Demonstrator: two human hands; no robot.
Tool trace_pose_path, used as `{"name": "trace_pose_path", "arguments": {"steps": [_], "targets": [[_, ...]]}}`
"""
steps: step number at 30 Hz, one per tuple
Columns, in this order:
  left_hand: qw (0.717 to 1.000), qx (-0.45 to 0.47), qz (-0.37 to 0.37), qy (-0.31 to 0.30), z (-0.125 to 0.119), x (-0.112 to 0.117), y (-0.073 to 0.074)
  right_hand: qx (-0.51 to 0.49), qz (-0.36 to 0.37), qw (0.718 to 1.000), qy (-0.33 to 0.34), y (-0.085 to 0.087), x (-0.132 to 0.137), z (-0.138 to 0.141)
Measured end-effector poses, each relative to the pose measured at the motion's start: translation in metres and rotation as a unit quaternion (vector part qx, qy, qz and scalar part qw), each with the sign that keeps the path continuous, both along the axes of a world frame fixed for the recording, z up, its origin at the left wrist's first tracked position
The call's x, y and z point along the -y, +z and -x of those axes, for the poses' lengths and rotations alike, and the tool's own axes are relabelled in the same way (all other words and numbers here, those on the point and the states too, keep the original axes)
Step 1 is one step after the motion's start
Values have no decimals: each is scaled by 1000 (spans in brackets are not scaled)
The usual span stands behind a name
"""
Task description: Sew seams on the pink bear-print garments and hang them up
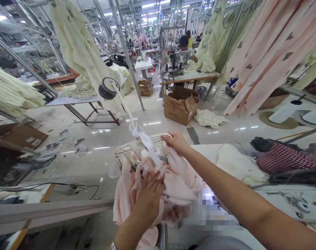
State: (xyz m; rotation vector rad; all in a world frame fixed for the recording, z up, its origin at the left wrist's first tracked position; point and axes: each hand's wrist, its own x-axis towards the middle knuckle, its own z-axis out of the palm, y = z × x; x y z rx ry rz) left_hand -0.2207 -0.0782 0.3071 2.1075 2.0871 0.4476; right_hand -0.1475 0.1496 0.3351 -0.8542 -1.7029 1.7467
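Workshop floor (155,111): glossy, with a sewing table (209,74) and hanging pink fabric (274,55) beyond.
Pink cloth (182,180): bunched before the wearer, against a pale basket (120,151).
White strip (148,141): slopes from a black disc (105,91) to the cloth.
Left hand (151,191): fingers extended, laid on the cloth.
Right hand (177,143): closed on the basket's rim.
Step, apparently: settling the cloth.
Next move: probably calls for a steady rim while folds are gathered.

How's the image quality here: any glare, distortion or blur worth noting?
Head view: ceiling lights blow out to white, and glare streaks the shiny floor; head view: the slanting metal pole and stretched edges suggest wide-angle distortion; head view: distant workstations look soft, and a pixelated patch hides detail beside the pink fabric.
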Motion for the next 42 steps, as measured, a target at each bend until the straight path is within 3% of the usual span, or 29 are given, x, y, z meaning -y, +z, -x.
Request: {"name": "trace_pose_path", "arguments": {"steps": [5,8,10,12,16,21,27,33,36,39,42], "targets": [[991,113,-23,68,-3,10,36,-29,-20,999,-32,23,2,-8],[967,249,5,52,-6,17,65,-44,-35,996,-63,36,5,-15],[971,240,-7,18,-6,17,78,-52,-45,994,-84,45,8,-19],[988,143,-46,18,-5,11,85,-59,-53,992,-99,53,11,-22],[988,-24,-151,24,2,-9,83,-72,-66,989,-108,67,15,-25],[963,-97,-248,-26,10,-31,70,-97,-80,987,-100,79,26,-26],[932,-186,-305,60,13,-58,63,-121,-37,990,-68,83,53,-27],[894,-155,-392,151,25,-86,89,-137,20,990,-13,88,77,-34],[884,-114,-422,167,21,-92,99,-161,31,986,-5,88,81,-36],[892,-63,-418,160,6,-87,100,-187,53,981,-23,87,77,-39],[922,-24,-362,139,-3,-78,99,-204,76,975,-34,86,68,-43]]}}
